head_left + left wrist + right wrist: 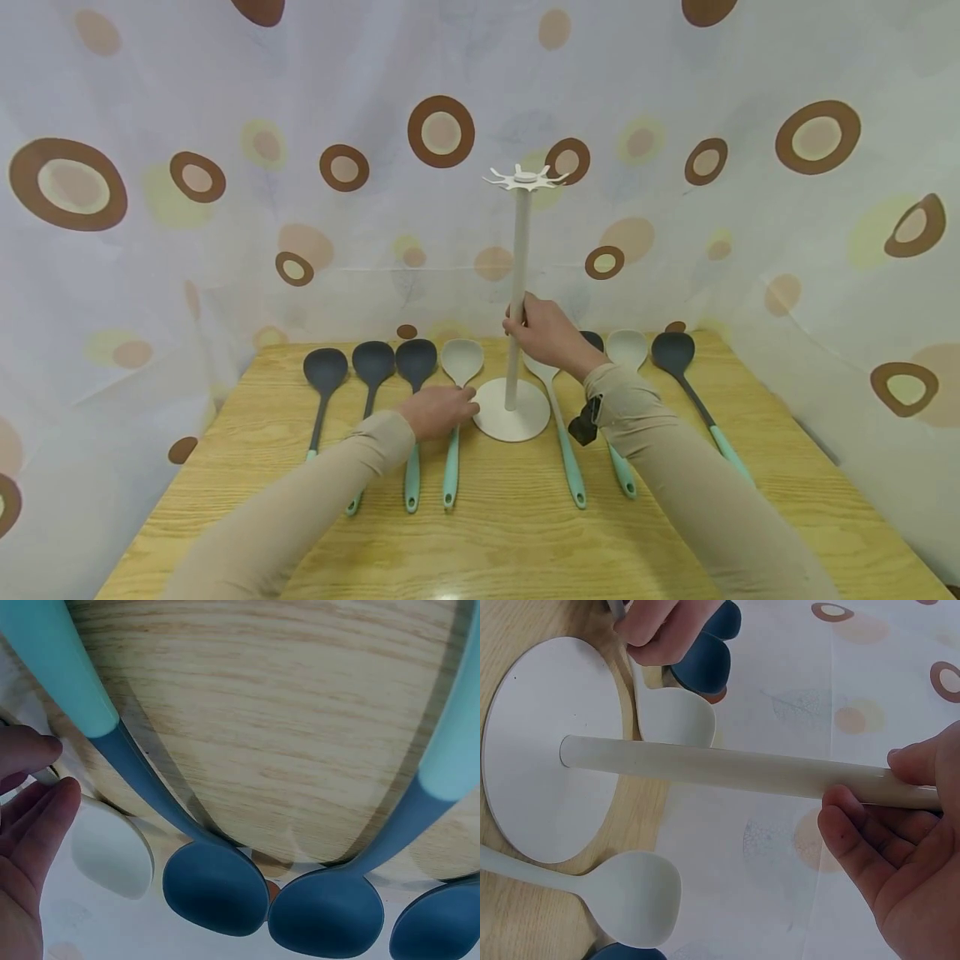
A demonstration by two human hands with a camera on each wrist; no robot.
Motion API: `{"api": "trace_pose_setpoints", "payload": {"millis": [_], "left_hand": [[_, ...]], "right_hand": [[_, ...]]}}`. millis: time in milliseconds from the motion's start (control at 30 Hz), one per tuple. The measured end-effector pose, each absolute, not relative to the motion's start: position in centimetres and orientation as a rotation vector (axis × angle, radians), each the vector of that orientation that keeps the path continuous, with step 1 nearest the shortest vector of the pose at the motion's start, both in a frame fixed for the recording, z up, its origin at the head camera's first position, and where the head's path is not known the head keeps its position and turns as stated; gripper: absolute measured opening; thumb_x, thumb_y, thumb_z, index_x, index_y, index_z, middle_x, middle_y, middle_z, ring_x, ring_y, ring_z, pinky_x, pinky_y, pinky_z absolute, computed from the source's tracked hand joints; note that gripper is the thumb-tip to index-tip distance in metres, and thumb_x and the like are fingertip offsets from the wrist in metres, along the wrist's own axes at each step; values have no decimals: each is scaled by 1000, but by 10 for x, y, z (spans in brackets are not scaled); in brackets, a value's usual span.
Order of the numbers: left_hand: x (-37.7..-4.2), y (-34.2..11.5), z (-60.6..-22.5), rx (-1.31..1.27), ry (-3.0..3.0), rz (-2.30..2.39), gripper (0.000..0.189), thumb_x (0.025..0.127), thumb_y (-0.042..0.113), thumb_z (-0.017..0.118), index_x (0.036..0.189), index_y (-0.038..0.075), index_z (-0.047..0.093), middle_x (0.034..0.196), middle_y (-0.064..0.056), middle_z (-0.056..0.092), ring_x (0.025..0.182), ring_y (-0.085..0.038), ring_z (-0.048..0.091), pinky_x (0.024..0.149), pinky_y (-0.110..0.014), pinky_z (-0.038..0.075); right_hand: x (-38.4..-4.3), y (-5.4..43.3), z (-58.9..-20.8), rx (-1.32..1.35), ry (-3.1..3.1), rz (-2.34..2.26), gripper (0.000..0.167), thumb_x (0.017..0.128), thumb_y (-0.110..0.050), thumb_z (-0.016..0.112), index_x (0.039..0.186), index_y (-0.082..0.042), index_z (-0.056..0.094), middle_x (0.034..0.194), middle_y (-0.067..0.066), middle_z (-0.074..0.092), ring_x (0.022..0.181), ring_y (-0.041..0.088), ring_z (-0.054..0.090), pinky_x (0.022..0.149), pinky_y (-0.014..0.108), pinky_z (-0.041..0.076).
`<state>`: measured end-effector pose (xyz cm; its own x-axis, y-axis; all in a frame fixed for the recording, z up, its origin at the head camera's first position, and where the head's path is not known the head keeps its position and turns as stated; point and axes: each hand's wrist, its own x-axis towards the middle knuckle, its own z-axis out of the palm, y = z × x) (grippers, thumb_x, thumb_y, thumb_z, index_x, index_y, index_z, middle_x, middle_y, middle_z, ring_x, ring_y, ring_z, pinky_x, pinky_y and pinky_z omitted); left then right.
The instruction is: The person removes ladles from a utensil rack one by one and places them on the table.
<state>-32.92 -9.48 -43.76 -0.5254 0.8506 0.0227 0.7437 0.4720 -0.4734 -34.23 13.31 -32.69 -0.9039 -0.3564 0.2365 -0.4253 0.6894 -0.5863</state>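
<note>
A white utensil stand [513,418] has a round base, an upright post and a ring of hooks on top. My right hand [551,333] holds its post about midway up, fingers and thumb around it. Just left of the base, my left hand [438,410] pinches a white ladle [462,358] with a mint handle at its neck. In the left wrist view, that ladle's bowl [114,855] lies beyond the fingertips. Right of the base rests another white ladle [572,475], partly under the right forearm.
Dark ladles [326,369] with mint handles lie in a row on the left of the wooden table [480,554]. On the right lie a further white ladle [627,348] and a dark ladle [672,350]. A patterned curtain [375,83] surrounds the table's back and sides.
</note>
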Motion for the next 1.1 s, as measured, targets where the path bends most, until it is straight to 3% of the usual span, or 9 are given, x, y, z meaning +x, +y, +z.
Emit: {"api": "trace_pose_setpoints", "payload": {"millis": [567, 833, 1100], "left_hand": [[-330, -96, -443, -1338, -2581, 499, 14, 95, 8, 69, 108, 14, 67, 104, -4, 61, 75, -11, 62, 59, -21, 49], [-329, -97, -444, -1303, -2638, 456, 18, 96, 10, 68, 114, 12, 67, 103, -4, 61, 76, -12, 62, 61, -22, 51], [-329, -90, -429, -1062, -2781, -29, 19, 101, 18, 60, 116, 9, 66, 106, -6, 66, 80, -15, 66, 67, -27, 55]], "right_hand": [[-345, 134, -328, 657, -2796, 1029, 18, 106, -26, 52, 109, -9, 56, 97, 9, 67, 93, 26, 67, 80, 42, 54], [-347, 135, -325, 692, -2781, 1110, 16, 106, -23, 52, 107, -9, 56, 97, 12, 66, 81, 25, 60, 73, 39, 49], [-354, 139, -325, 716, -2773, 1049, 18, 104, -28, 54, 108, -11, 58, 97, 9, 67, 82, 23, 62, 70, 35, 49]]}}
